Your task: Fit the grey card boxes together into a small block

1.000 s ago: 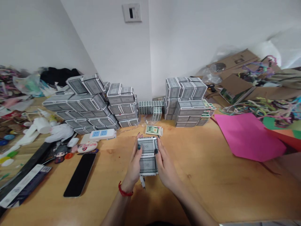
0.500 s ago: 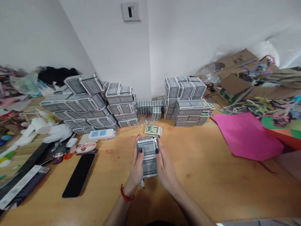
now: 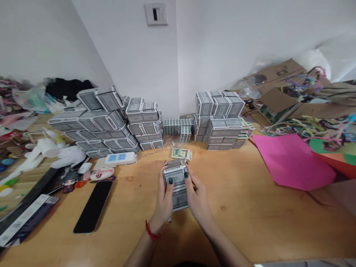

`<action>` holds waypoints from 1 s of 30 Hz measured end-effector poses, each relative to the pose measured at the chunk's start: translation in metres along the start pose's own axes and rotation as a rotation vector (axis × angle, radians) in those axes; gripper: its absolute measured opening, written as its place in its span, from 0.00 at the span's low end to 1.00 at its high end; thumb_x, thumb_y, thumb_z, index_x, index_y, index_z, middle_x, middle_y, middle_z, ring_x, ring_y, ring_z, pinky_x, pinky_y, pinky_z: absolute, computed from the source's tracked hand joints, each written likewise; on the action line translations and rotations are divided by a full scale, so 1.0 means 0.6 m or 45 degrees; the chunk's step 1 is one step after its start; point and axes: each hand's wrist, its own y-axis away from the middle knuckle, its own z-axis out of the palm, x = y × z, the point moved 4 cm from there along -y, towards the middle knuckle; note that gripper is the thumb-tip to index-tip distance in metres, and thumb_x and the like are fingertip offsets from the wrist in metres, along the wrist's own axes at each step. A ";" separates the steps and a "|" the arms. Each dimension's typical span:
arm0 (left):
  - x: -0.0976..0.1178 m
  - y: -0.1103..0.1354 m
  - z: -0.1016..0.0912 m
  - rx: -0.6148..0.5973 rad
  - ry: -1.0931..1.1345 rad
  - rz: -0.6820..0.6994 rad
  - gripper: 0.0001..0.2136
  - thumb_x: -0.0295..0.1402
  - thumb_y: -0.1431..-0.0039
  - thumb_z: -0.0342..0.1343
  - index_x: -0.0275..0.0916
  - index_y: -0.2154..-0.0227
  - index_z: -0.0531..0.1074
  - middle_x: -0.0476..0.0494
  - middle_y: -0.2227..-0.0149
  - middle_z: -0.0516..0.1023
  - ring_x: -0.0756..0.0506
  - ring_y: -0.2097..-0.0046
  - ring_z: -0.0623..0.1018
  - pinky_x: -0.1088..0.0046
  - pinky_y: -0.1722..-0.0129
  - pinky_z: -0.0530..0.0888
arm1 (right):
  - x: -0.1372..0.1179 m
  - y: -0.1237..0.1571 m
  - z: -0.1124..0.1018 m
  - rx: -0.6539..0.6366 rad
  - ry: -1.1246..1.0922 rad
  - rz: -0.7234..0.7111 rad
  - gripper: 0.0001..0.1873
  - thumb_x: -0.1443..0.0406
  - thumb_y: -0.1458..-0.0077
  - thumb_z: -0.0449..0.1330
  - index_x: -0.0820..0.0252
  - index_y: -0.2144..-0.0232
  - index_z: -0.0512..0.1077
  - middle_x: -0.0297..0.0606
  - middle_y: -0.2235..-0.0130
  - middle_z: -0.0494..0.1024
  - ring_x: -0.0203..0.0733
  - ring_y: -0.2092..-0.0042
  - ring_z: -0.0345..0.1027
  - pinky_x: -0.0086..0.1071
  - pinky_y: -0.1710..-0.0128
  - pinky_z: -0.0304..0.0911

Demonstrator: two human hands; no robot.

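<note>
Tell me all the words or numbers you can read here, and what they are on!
None can be read.
Box between left hand and right hand: only a pattern shows.
Box stacks: pattern, no words.
Green pack: print too small.
Long carton: label blurred.
Power strip: no legible marks.

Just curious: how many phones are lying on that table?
1: a black phone lies flat on the table, left of both hands. Clutter at the far left may hide others.

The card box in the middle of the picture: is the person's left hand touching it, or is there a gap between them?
Touching. The head view shows the left hand wrapped along the left edge of the card box, its thumb lying on the patterned top face.
</note>
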 end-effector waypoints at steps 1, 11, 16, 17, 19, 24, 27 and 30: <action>0.000 0.001 0.001 0.007 -0.011 0.021 0.23 0.43 0.40 0.51 0.50 0.42 0.58 0.49 0.32 0.51 0.42 0.33 0.54 0.65 0.35 0.52 | -0.001 -0.002 -0.001 0.012 -0.022 0.012 0.28 0.50 0.40 0.51 0.60 0.45 0.69 0.43 0.41 0.68 0.53 0.40 0.61 0.51 0.40 0.57; -0.016 0.006 -0.005 -0.007 -0.029 0.147 0.17 0.39 0.40 0.53 0.50 0.48 0.64 0.52 0.32 0.50 0.43 0.32 0.50 0.66 0.34 0.48 | 0.002 -0.017 -0.010 0.043 -0.179 0.111 0.29 0.47 0.47 0.58 0.62 0.53 0.76 0.43 0.46 0.75 0.55 0.43 0.66 0.48 0.41 0.59; -0.026 0.002 -0.017 -0.004 -0.074 0.242 0.16 0.40 0.39 0.51 0.48 0.48 0.63 0.48 0.33 0.52 0.42 0.33 0.53 0.62 0.34 0.51 | 0.004 -0.018 -0.008 0.039 -0.199 0.131 0.27 0.49 0.49 0.61 0.61 0.54 0.77 0.42 0.47 0.75 0.54 0.42 0.65 0.48 0.39 0.56; -0.027 0.002 -0.017 -0.006 -0.099 0.260 0.16 0.40 0.38 0.50 0.49 0.48 0.63 0.48 0.33 0.52 0.43 0.33 0.53 0.62 0.34 0.51 | 0.005 -0.019 -0.006 0.036 -0.200 0.135 0.26 0.49 0.49 0.61 0.61 0.54 0.77 0.42 0.47 0.75 0.54 0.42 0.65 0.48 0.39 0.56; -0.029 0.002 -0.017 0.003 -0.134 0.270 0.16 0.39 0.37 0.49 0.50 0.47 0.62 0.48 0.33 0.51 0.43 0.33 0.54 0.62 0.35 0.52 | 0.004 -0.019 -0.002 0.025 -0.188 0.128 0.27 0.49 0.48 0.61 0.61 0.54 0.77 0.42 0.45 0.74 0.53 0.41 0.64 0.47 0.39 0.55; -0.021 -0.001 -0.016 0.131 -0.102 0.215 0.19 0.43 0.38 0.49 0.50 0.45 0.61 0.47 0.33 0.53 0.43 0.33 0.55 0.63 0.35 0.54 | -0.008 -0.010 0.007 -0.151 -0.047 0.007 0.28 0.52 0.40 0.52 0.61 0.43 0.67 0.43 0.40 0.67 0.50 0.37 0.57 0.47 0.37 0.50; -0.011 -0.009 -0.019 0.151 -0.030 0.127 0.22 0.44 0.38 0.49 0.50 0.42 0.59 0.47 0.35 0.57 0.43 0.34 0.58 0.63 0.36 0.56 | -0.013 0.007 0.008 -0.379 0.052 -0.110 0.32 0.57 0.38 0.51 0.55 0.34 0.49 0.39 0.33 0.54 0.46 0.34 0.49 0.47 0.35 0.46; -0.002 -0.019 -0.024 0.159 0.031 0.080 0.22 0.44 0.38 0.48 0.50 0.42 0.59 0.47 0.37 0.62 0.43 0.36 0.61 0.64 0.37 0.58 | -0.009 0.023 0.003 -0.510 0.167 -0.211 0.39 0.61 0.40 0.55 0.52 0.33 0.41 0.37 0.31 0.44 0.46 0.31 0.39 0.48 0.34 0.41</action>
